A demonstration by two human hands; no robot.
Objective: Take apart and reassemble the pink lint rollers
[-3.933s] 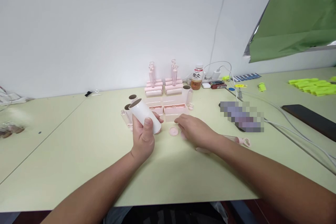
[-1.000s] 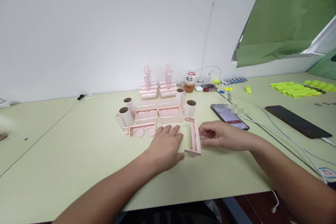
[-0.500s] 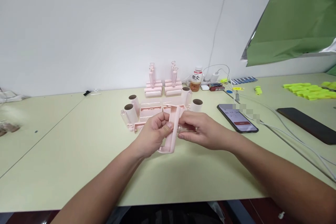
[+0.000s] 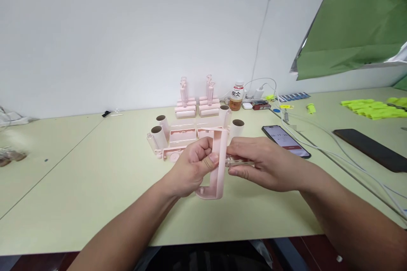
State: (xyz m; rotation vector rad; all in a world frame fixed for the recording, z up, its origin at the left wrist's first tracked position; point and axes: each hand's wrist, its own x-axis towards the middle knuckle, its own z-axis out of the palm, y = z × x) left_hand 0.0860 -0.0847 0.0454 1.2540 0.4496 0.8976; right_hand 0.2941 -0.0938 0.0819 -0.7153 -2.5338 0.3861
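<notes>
Held up over the table, a pink plastic lint roller case point(image 4: 223, 161) is tilted with its hollow side towards my left hand point(image 4: 192, 169). That hand is closed on it, thumb pressed along the inner face. My right hand point(image 4: 273, 164) is closed around a clear plastic handle point(image 4: 241, 162), which meets the back of the case; whether the two are joined is hidden. Just behind, an open pink case point(image 4: 182, 137) lies beside white paper rolls point(image 4: 161, 137) with brown cores. Another clear handle point(image 4: 151, 140) leans near the left rolls.
Several pink rollers point(image 4: 185, 112) with upright clear handles stand against the wall. A drink bottle point(image 4: 236, 96), a lit phone point(image 4: 284, 140), white cables point(image 4: 345, 159) and a dark flat object point(image 4: 370, 150) are to the right. Yellow-green pieces point(image 4: 370, 109) lie at far right.
Both hands have shifted slightly right and down with the pink case and clear handle. The case stands more upright and my right hand's fingers are straighter along the handle.
</notes>
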